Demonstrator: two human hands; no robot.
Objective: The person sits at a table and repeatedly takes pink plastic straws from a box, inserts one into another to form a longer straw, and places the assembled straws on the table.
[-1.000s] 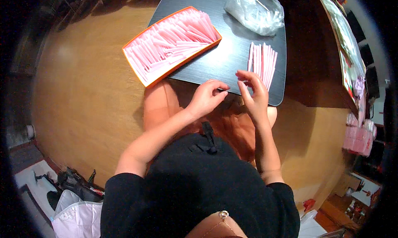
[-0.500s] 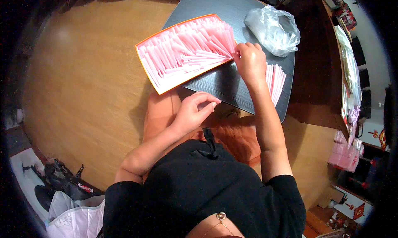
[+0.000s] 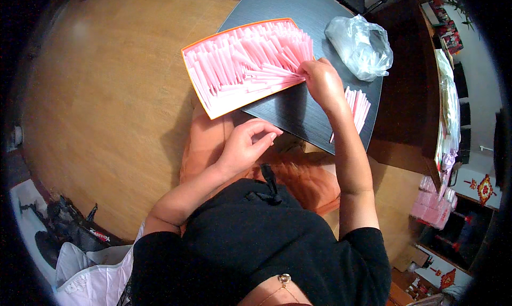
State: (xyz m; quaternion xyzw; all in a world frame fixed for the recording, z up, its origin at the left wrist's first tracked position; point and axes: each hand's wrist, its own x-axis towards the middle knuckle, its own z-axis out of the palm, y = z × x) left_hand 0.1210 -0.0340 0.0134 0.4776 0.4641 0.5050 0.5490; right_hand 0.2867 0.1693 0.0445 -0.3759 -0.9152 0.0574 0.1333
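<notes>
An orange-rimmed shallow box [image 3: 213, 114] overhangs the dark table's left side, filled with many slim pink paper-like strips [image 3: 250, 47]. At its right end my right hand [image 3: 322, 82] is closed, thumb and fingers pinched on the end of a thin pink strip; the fingertips are partly hidden. My left hand [image 3: 248, 143] hovers over my lap by the table's near edge. Its fingers are curled, thumb and forefinger slightly apart, and nothing shows between them. Beside my right forearm, a row of pink strips [image 3: 357, 108] lies on the table.
A crumpled clear plastic bag [image 3: 360, 44] sits on the dark table [image 3: 277, 106], beyond my right hand. A wooden cabinet [image 3: 400, 114] stands to the right, with pink packages [image 3: 434, 204] nearby. At lower left are a black bag [image 3: 80, 226] and a pale quilted cloth [image 3: 96, 282].
My right hand has shifted slightly nearer the box and turned in towards the strips at its right end. The left hand keeps its curled pose. The whole view has tilted a little.
</notes>
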